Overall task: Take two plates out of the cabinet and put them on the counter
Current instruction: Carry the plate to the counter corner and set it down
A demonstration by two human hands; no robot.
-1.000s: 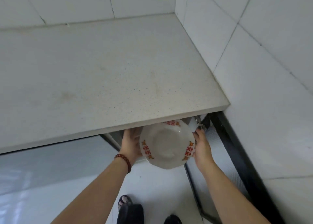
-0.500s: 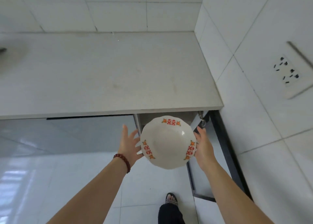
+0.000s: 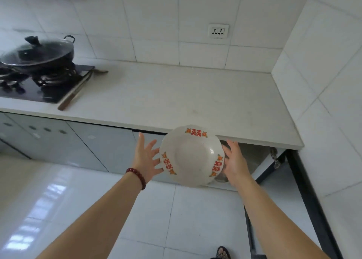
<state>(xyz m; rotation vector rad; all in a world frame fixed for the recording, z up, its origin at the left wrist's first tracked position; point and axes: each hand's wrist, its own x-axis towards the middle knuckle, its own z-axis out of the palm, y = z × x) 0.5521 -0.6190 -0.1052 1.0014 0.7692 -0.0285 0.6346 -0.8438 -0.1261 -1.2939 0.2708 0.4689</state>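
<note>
Watch the table [image 3: 176, 94] front edge; the open cabinet [image 3: 254, 157] sits right under it. The plate [image 3: 192, 157] hangs just below and in front of that edge, pressed rim-to-rim between left hand [image 3: 146, 158] and right hand [image 3: 235, 162], fingers [image 3: 141, 143] straight and splayed, not hooked round it. Weak hold: lift clear above the edge, keep level, land well back on the table.

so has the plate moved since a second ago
Yes. The plate has come up and out: it was tucked under the edge of the counter, and now its rim overlaps that edge.
</note>
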